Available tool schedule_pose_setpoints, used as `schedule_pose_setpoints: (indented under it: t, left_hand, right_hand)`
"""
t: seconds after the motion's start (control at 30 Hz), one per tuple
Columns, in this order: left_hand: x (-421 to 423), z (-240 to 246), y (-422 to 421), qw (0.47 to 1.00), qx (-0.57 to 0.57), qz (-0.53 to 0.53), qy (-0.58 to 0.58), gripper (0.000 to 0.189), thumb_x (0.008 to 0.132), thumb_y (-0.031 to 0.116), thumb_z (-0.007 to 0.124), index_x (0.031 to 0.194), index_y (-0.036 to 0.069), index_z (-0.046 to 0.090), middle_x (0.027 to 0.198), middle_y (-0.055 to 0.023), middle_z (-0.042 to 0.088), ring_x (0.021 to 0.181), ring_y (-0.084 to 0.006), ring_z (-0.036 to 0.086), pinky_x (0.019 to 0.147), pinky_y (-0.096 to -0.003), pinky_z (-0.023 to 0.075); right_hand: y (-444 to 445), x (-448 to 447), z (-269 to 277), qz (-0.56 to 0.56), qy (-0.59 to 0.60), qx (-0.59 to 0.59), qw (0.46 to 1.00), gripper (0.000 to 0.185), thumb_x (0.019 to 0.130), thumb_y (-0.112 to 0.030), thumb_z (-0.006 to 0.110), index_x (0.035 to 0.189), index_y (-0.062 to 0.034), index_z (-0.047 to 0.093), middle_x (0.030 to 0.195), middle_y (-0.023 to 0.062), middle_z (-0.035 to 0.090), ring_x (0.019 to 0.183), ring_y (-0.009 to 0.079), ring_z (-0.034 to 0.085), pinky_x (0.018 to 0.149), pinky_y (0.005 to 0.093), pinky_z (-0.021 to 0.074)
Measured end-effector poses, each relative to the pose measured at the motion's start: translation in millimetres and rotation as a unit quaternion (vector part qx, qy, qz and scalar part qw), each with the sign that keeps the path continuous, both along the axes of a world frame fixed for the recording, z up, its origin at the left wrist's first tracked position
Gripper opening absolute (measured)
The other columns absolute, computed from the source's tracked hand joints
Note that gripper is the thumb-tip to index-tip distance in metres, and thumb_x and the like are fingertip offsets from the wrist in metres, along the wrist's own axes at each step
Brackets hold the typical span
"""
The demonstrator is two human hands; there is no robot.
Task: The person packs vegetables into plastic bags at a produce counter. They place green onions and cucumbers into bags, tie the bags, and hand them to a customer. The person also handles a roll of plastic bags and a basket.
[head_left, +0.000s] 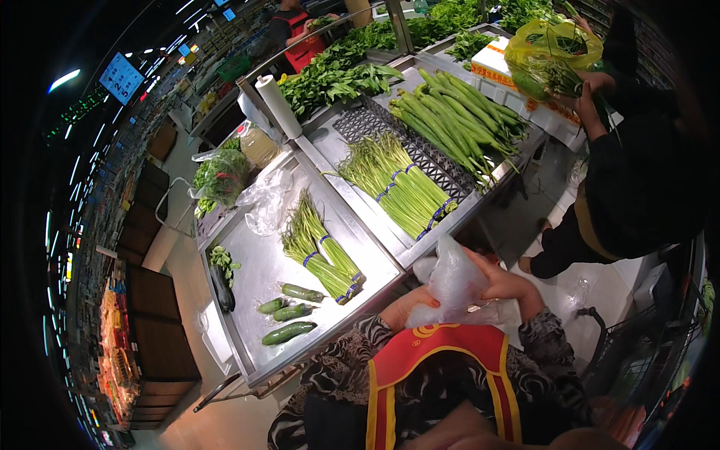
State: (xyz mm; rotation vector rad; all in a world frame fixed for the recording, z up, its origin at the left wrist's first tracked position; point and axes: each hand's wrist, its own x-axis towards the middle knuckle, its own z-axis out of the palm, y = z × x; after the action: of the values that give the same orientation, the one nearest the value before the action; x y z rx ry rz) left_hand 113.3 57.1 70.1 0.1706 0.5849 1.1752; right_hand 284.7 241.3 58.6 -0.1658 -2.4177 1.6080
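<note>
Close in front of my red apron, both hands hold a crumpled clear plastic bag (453, 278). My left hand (409, 306) grips its lower left side. At its right side, my right hand (503, 281) has its fingers against the plastic. Bundles of thin green stalks (394, 191) tied with blue bands lie on the metal counter ahead. Two more tied bundles (323, 250) rest on the nearer metal tray, beside several plastic-wrapped cucumbers (289, 333). An eggplant (223, 288) and small leafy greens (224, 259) are at that tray's left.
At the right, a person (635, 169) holds a yellow plastic bag of greens (554, 59) near white foam boxes (506, 73). Long green gourds (458, 121) lie by a black plastic grate (402, 132). A shopping cart (635, 343) stands at lower right. Another person (298, 36) works behind.
</note>
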Motion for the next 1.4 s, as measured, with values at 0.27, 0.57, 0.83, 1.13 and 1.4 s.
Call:
schedule_pose_setpoints:
  t: [0.27, 0.57, 0.83, 1.13, 1.4]
  left_hand:
    - [-42.2, -49.7, 46.5, 0.634, -0.019, 0.307, 0.709, 0.036, 0.077, 0.019, 0.069, 0.108, 0.004, 0.058, 0.091, -0.0170, 0.067, 0.083, -0.0297, 0.066, 0.074, -0.0366, 0.0509]
    - [17.8, -78.1, 48.9, 0.962, 0.038, -0.040, 0.269, 0.037, 0.079, 0.024, 0.068, 0.107, 0.001, 0.059, 0.107, -0.0090, 0.061, 0.100, -0.0193, 0.058, 0.084, -0.0330, 0.0466]
    - [-61.0, 25.1, 76.2, 0.534, 0.362, 0.132, 0.753, 0.077, 0.070, 0.046, 0.073, 0.131, 0.008, 0.047, 0.126, -0.0096, 0.056, 0.118, -0.0321, 0.053, 0.100, -0.0370, 0.0411]
    - [27.1, -83.8, 62.9, 0.995, 0.043, 0.011, 0.090, 0.076, 0.091, 0.042, 0.060, 0.147, 0.009, 0.020, 0.136, -0.0062, 0.045, 0.121, -0.0217, 0.046, 0.102, -0.0381, 0.0368]
    - [32.2, -135.6, 80.3, 0.990, -0.101, -0.034, 0.097, 0.052, 0.089, 0.024, 0.065, 0.129, 0.000, 0.042, 0.119, -0.0129, 0.057, 0.106, -0.0256, 0.059, 0.092, -0.0394, 0.0483]
  right_hand:
    - [-66.9, 11.7, -4.4, -0.267, 0.051, -0.319, 0.908, 0.081, 0.095, -0.045, 0.051, 0.152, -0.0175, 0.001, 0.153, 0.0192, 0.015, 0.140, 0.0319, 0.022, 0.108, 0.0434, 0.0284]
    - [-60.0, -30.9, -52.3, -0.385, 0.088, -0.444, 0.804, 0.056, 0.083, -0.006, 0.065, 0.132, -0.0038, 0.038, 0.120, 0.0100, 0.052, 0.104, 0.0182, 0.055, 0.087, 0.0308, 0.0471]
    - [-24.7, 18.6, -46.5, -0.191, -0.011, -0.430, 0.883, 0.065, 0.066, -0.003, 0.065, 0.129, -0.0008, 0.048, 0.113, 0.0075, 0.060, 0.101, 0.0158, 0.059, 0.085, 0.0290, 0.0486]
    - [-2.7, -7.2, -88.0, -0.379, 0.033, -0.308, 0.872, 0.057, 0.075, -0.011, 0.068, 0.127, -0.0016, 0.048, 0.110, 0.0073, 0.060, 0.098, 0.0168, 0.059, 0.085, 0.0312, 0.0486]
    - [-12.7, 33.9, -131.2, -0.268, 0.026, -0.597, 0.756, 0.053, 0.093, -0.020, 0.058, 0.140, -0.0050, 0.037, 0.130, 0.0051, 0.049, 0.121, 0.0175, 0.046, 0.100, 0.0314, 0.0373]
